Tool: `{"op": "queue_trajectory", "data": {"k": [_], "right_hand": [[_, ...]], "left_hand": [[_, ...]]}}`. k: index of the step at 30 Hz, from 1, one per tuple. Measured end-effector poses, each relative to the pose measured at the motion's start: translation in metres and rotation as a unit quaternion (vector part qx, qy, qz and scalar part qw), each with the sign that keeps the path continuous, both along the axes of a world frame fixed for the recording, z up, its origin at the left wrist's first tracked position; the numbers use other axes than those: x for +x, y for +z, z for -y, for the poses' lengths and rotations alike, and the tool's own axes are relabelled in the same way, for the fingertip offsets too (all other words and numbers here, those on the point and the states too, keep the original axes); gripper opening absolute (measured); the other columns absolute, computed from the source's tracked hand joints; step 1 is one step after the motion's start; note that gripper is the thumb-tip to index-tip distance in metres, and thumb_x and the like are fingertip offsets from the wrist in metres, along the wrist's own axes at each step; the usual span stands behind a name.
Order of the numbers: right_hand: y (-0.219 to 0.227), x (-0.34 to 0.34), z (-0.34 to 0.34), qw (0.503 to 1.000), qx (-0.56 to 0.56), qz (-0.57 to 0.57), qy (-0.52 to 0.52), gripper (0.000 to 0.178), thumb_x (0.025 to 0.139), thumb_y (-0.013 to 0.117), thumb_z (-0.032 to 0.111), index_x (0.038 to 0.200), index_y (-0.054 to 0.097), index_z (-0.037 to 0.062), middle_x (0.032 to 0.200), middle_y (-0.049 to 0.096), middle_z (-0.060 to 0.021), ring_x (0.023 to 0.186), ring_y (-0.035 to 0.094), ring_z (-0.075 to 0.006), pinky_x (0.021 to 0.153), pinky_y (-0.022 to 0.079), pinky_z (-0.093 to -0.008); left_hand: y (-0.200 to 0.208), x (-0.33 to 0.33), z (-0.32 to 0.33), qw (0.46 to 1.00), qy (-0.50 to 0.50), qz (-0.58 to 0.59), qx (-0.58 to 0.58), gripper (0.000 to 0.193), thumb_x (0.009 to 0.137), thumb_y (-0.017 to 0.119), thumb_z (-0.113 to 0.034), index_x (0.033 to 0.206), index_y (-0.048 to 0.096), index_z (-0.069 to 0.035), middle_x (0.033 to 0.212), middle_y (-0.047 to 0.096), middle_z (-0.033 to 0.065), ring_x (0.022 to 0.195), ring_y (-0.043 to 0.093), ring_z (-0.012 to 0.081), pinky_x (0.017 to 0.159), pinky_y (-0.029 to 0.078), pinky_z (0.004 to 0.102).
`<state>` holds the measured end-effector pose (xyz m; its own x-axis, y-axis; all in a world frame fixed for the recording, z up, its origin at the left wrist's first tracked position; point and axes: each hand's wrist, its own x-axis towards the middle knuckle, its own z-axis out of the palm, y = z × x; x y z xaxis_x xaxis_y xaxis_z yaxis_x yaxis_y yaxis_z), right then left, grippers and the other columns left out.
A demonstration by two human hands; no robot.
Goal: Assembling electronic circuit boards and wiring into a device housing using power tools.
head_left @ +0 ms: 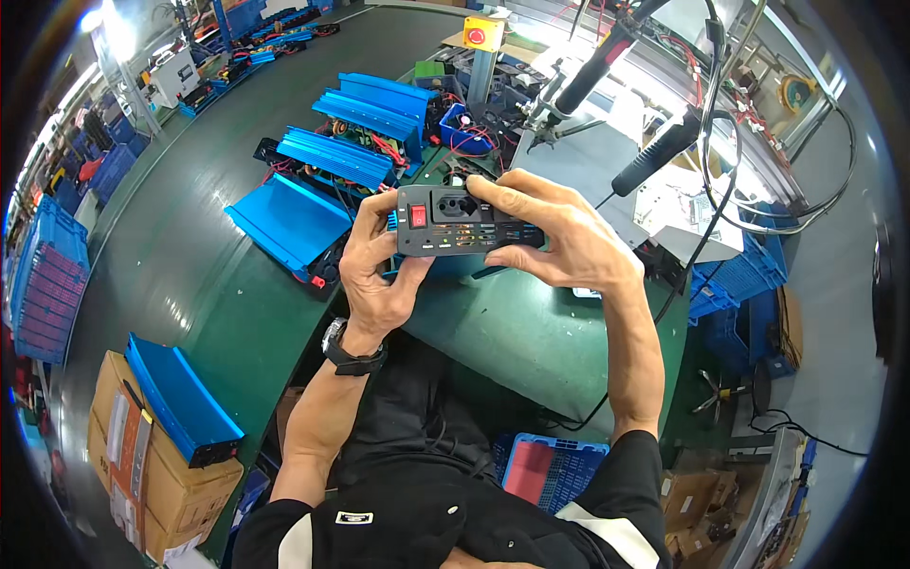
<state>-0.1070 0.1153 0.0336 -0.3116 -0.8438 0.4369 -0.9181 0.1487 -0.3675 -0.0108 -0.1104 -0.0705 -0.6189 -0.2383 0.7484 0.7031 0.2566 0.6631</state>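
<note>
A power inverter [464, 239] with a black end panel is held up in front of me between both hands. Its panel carries a red rocker switch [418, 216], a socket [454, 206] and rows of vent slots. My left hand [372, 280] grips the left end, thumb below and fingers behind. From the right, my right hand [580, 237] pinches the other end, fingers over the top edge and thumb along the bottom. The inverter's far side is hidden. Just beyond lie several blue aluminium housings [336, 155] with wires showing.
A green work surface [512, 327] lies beneath my hands. Two screwdriver-like tools, one a black electric screwdriver [656, 156], hang at the right among cables. A yellow box with a red emergency button [483, 34] stands at the back. Another blue housing [180, 398] rests on a cardboard box [185, 498].
</note>
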Motion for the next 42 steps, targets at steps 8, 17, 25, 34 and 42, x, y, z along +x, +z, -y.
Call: {"op": "queue_trajectory", "data": {"k": [8, 17, 25, 34, 42], "right_hand": [[0.007, 0.004, 0.002, 1.0, 0.013, -0.004, -0.011, 0.082, 0.08, 0.088, 0.03, 0.152, 0.054, 0.0113, 0.121, 0.065, -0.0217, 0.1, 0.065, -0.0429, 0.086, 0.054, -0.0459], [0.011, 0.003, -0.001, 0.999, 0.025, -0.023, -0.015, 0.083, 0.08, 0.088, 0.027, 0.153, 0.053, 0.0112, 0.118, 0.065, -0.021, 0.098, 0.065, -0.0425, 0.084, 0.053, -0.0456], [0.009, 0.002, -0.004, 0.999, 0.018, -0.031, -0.003, 0.083, 0.078, 0.089, 0.024, 0.152, 0.054, 0.0109, 0.12, 0.065, -0.02, 0.099, 0.065, -0.0408, 0.084, 0.054, -0.045], [0.011, 0.001, -0.001, 0.999, 0.026, -0.024, 0.0, 0.083, 0.077, 0.089, 0.02, 0.152, 0.054, 0.011, 0.119, 0.065, -0.0195, 0.098, 0.064, -0.0404, 0.084, 0.054, -0.0447], [0.02, 0.003, 0.002, 0.997, 0.073, -0.016, -0.032, 0.082, 0.078, 0.089, 0.021, 0.153, 0.054, 0.0145, 0.12, 0.065, -0.0182, 0.097, 0.065, -0.0393, 0.083, 0.054, -0.0441]], "left_hand": [[-0.001, -0.001, -0.004, 0.998, 0.032, -0.056, -0.011, 0.02, 0.088, 0.081, -0.01, 0.105, 0.079, 0.0, 0.131, 0.059, 0.0191, 0.116, 0.063, 0.0295, 0.099, 0.05, 0.0393], [-0.003, -0.006, -0.004, 0.994, 0.063, -0.089, -0.026, 0.017, 0.088, 0.081, -0.009, 0.101, 0.077, 0.0, 0.129, 0.06, 0.0201, 0.115, 0.063, 0.0322, 0.1, 0.049, 0.0424], [-0.008, -0.007, -0.003, 0.994, 0.053, -0.09, -0.019, 0.019, 0.088, 0.081, -0.013, 0.101, 0.077, 0.0, 0.129, 0.059, 0.0202, 0.115, 0.062, 0.0321, 0.101, 0.048, 0.042], [-0.008, -0.007, -0.003, 0.994, 0.057, -0.094, -0.02, 0.017, 0.088, 0.081, -0.012, 0.1, 0.077, 0.0, 0.13, 0.059, 0.0206, 0.114, 0.062, 0.0312, 0.098, 0.05, 0.0401], [-0.007, -0.007, -0.004, 0.993, 0.08, -0.087, -0.028, 0.016, 0.09, 0.08, -0.011, 0.099, 0.077, 0.001, 0.127, 0.061, 0.0198, 0.112, 0.063, 0.0285, 0.097, 0.051, 0.0378]]}}
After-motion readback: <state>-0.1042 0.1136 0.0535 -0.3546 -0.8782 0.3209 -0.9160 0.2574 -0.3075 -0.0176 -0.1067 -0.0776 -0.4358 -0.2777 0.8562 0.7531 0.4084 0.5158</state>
